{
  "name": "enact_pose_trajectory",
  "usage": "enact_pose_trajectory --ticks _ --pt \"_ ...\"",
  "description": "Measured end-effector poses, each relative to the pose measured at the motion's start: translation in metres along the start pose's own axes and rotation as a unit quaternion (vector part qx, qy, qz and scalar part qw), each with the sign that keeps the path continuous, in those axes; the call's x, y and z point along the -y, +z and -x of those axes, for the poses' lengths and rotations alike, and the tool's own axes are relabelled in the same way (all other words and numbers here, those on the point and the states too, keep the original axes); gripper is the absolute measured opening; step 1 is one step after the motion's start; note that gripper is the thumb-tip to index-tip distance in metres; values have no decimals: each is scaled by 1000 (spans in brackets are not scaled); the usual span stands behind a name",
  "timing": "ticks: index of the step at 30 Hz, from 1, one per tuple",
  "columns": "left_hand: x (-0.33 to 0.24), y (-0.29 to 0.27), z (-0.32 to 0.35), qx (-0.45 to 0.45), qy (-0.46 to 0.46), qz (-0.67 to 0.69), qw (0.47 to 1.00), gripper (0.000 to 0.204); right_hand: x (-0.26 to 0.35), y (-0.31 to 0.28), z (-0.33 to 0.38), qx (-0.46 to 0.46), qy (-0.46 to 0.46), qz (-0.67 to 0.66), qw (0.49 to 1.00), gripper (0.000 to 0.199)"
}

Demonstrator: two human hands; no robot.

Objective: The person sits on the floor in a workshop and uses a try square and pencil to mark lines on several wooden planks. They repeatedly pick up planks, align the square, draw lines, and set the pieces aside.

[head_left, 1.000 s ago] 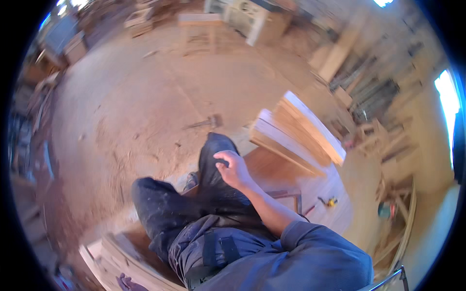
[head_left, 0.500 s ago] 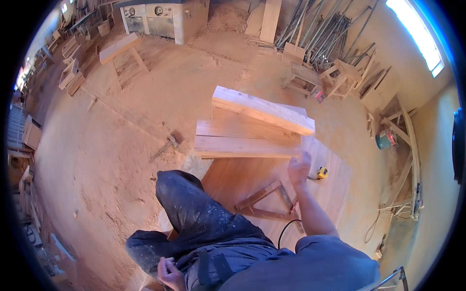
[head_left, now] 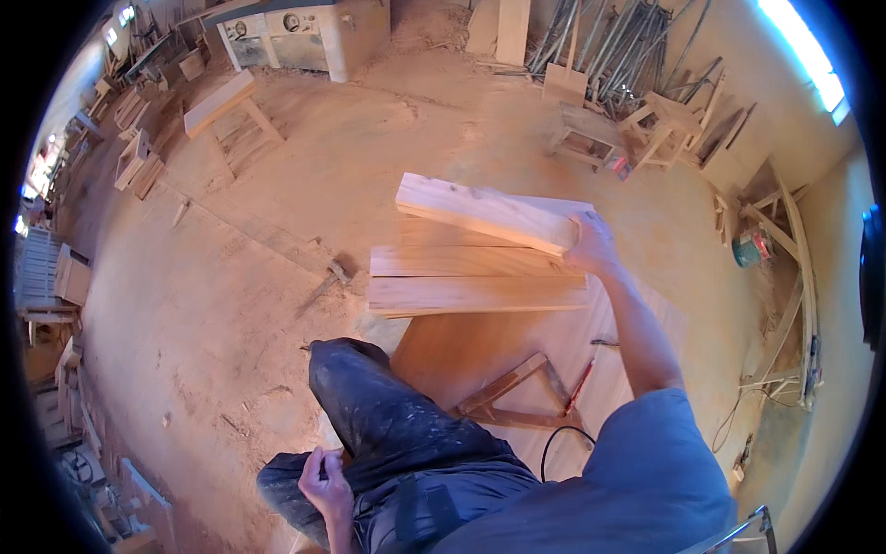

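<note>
Gripping the top board point(head_left: 484, 212) by its end, the right hand point(head_left: 595, 245) is closed; a firm wrap should limit tipping. The left hand point(head_left: 328, 485), loosely half-curled, looks empty.

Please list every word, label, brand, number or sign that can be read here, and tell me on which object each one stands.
No text can be read in this view.
Teal-and-red container, at the right: any print is too small.
Small red item, at the upper right: too small and blurred.
Round dials on the machine: any marks are too small.
Board in the right hand's grip: no lettering visible.
</note>
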State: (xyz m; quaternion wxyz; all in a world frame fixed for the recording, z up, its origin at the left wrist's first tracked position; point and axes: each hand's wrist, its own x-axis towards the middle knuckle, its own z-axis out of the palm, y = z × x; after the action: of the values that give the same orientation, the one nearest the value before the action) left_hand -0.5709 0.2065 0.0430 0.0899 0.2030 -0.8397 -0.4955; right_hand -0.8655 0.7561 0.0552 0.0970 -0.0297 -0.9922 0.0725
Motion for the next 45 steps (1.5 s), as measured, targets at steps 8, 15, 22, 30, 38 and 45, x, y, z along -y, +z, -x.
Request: enact_pose_trajectory --ticks 8,15,22,30,38,45 --pt "-89 103 -75 243 -108 342 901 64 101 -31 99 190 141 -311 921 64" --pt "-115 146 -90 149 -176 373 898 60 258 -5 226 93 58 -505 856 74" --pt "-87 42 -149 82 -131 336 929 61 103 58 237 82 275 -466 837 35" --pt "-35 -63 -122 52 -103 -46 992 39 -57 92 345 134 327 43 934 32" --pt "-73 -16 -106 199 -101 -4 975 56 9 92 343 126 214 -17 969 18" --pt "-91 21 -117 291 -103 1 951 63 28 83 345 135 200 15 970 22"
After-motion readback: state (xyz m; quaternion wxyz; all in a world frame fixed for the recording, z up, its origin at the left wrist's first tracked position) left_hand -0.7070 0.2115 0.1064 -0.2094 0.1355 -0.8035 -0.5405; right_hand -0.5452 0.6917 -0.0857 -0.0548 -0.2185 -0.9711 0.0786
